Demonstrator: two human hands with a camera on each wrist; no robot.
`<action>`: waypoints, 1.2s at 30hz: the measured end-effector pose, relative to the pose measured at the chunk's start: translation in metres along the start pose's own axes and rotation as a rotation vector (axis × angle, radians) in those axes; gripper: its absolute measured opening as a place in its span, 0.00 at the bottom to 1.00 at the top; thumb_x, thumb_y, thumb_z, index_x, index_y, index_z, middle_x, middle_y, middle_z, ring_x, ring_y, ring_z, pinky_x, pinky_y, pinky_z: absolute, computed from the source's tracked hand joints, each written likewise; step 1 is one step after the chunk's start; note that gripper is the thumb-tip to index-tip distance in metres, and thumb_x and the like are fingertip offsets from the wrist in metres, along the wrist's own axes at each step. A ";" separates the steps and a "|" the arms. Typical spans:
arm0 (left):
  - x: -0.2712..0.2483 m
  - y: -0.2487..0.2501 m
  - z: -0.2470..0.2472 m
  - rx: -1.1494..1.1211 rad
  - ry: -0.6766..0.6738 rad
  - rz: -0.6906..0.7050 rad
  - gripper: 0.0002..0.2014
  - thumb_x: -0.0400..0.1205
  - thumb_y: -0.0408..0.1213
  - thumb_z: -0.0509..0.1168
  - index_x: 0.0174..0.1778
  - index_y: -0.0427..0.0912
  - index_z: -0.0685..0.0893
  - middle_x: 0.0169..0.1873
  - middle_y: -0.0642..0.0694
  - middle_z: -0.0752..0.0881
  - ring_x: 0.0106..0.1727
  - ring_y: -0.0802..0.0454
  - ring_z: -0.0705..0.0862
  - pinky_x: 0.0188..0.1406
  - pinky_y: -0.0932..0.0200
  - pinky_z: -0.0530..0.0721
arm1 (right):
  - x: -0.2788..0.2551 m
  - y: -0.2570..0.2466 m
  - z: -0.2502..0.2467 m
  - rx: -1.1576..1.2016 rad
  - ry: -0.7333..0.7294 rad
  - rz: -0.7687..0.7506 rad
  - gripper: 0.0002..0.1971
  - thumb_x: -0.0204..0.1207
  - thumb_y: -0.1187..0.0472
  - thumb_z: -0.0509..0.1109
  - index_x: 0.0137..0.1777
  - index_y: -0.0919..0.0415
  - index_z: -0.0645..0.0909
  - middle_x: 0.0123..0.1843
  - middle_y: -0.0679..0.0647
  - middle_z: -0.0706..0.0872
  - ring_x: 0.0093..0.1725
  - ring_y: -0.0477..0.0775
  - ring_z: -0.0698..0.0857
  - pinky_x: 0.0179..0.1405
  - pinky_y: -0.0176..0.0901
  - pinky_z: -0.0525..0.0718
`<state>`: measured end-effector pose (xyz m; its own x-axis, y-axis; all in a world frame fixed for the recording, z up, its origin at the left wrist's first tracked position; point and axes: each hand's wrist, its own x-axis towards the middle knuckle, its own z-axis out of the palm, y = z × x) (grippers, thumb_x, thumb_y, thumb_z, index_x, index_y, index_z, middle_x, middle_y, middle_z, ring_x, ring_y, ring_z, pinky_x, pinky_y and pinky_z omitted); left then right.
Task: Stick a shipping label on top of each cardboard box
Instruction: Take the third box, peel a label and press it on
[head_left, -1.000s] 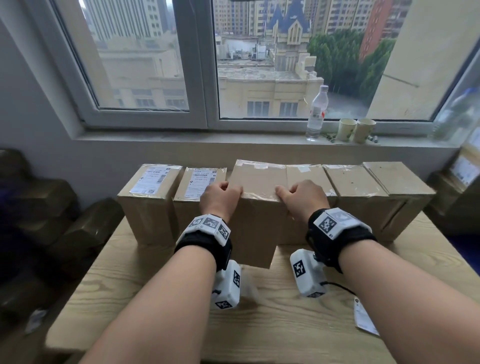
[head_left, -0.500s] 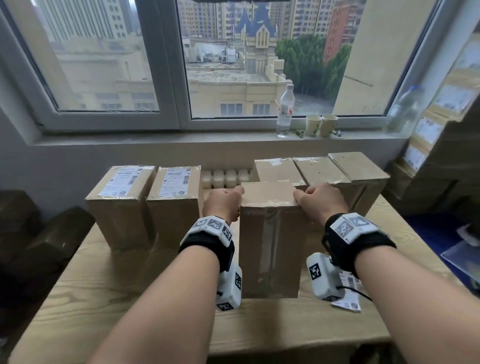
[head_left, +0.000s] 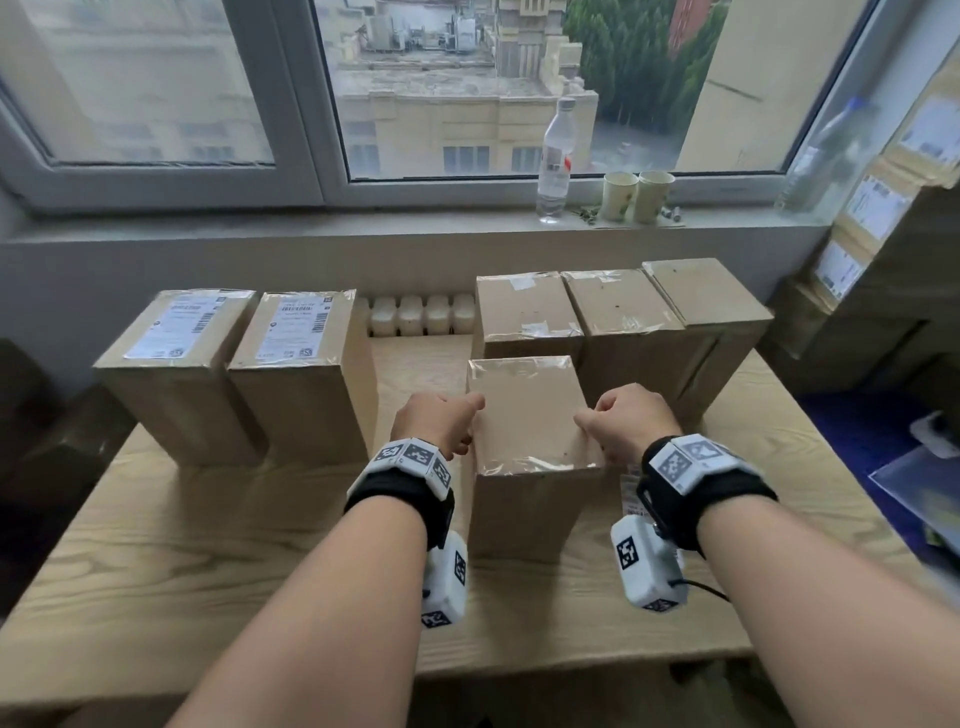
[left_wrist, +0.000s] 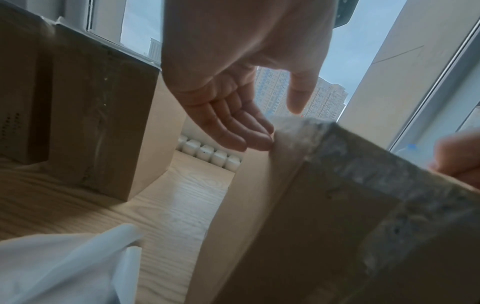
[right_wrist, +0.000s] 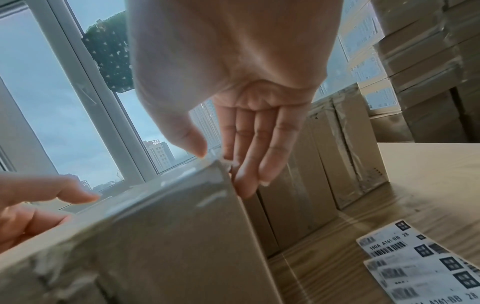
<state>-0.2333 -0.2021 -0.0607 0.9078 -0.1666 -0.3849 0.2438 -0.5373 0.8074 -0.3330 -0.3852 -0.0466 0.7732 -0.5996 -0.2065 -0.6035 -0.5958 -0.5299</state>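
Change since earlier frames: the tall brown cardboard box with clear tape over its top has come out of the back row toward the table's near edge; a gap in the row now shows a white ribbed radiator behind.
Box position: upright on the light wooden table, in front of the three unlabelled brown boxes, its top bare of any label.
Left hand: at the box's upper left edge; the left wrist view shows the fingers straight and relaxed, tips touching the taped corner, thumb apart above it. Not gripping.
Right hand: at the upper right edge; the right wrist view shows the fingers extended down along the box's right side, thumb at the top corner. Extended, not curled round the box.
Labelled boxes: two brown cardboard boxes with white shipping labels on top stand at the left of the row, side by side.
Loose labels: white printed shipping labels with barcodes lie flat on the table, right of the box, near the right wrist.
Windowsill: a clear plastic bottle and two pale paper cups.
Right margin: stacked labelled cartons, blurred.
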 end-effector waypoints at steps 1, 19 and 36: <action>0.002 -0.002 0.004 0.002 0.008 -0.012 0.16 0.63 0.55 0.67 0.28 0.43 0.83 0.26 0.45 0.88 0.27 0.47 0.85 0.44 0.53 0.88 | 0.002 0.003 0.001 0.029 -0.014 0.004 0.15 0.68 0.49 0.68 0.33 0.60 0.87 0.30 0.52 0.89 0.34 0.55 0.90 0.44 0.49 0.90; 0.014 -0.019 0.037 -0.428 -0.201 -0.179 0.32 0.60 0.55 0.78 0.58 0.43 0.88 0.54 0.43 0.91 0.58 0.43 0.88 0.71 0.43 0.78 | 0.038 0.137 0.057 -0.080 -0.203 0.263 0.15 0.74 0.53 0.68 0.58 0.54 0.86 0.60 0.58 0.88 0.61 0.62 0.85 0.53 0.42 0.79; 0.007 -0.018 0.040 -0.550 -0.233 -0.147 0.09 0.80 0.43 0.68 0.46 0.42 0.88 0.35 0.46 0.91 0.36 0.50 0.89 0.47 0.56 0.87 | 0.060 0.172 0.115 -0.370 -0.208 0.159 0.34 0.64 0.63 0.81 0.71 0.59 0.72 0.70 0.63 0.71 0.71 0.65 0.71 0.64 0.58 0.79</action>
<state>-0.2452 -0.2265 -0.0957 0.7677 -0.3328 -0.5476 0.5578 -0.0735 0.8267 -0.3682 -0.4617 -0.2449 0.6648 -0.6020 -0.4423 -0.7180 -0.6784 -0.1559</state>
